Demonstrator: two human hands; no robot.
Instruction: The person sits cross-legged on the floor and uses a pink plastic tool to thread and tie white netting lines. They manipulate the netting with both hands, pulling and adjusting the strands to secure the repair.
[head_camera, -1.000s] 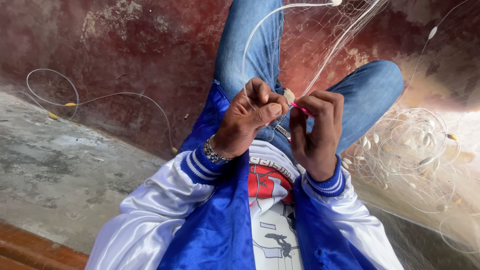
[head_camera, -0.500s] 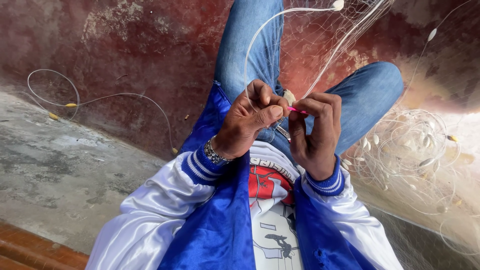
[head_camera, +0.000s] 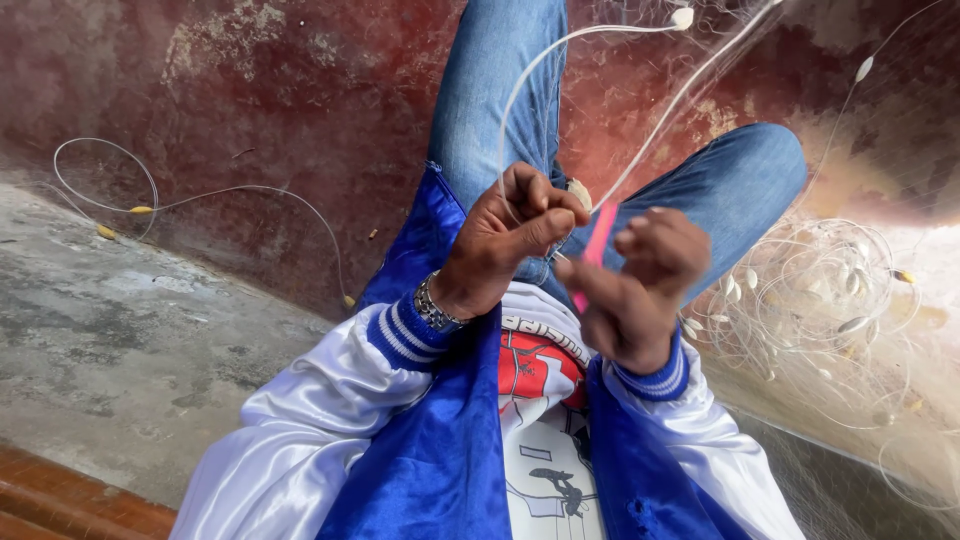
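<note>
left hand (head_camera: 515, 235): closed, white line (head_camera: 530, 75) pinched tight, best kept taut
right hand (head_camera: 635, 290): wrapped round pink needle (head_camera: 597, 245), best passed slowly so fine net (head_camera: 820, 300) isn't snagged

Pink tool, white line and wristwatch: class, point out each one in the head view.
pink tool (head_camera: 600, 240), head view, on its flat upper part above the right hand's fingers.
white line (head_camera: 600, 30), head view, on the top of its arc.
wristwatch (head_camera: 432, 305), head view, on the metal band at the left wrist.
</note>
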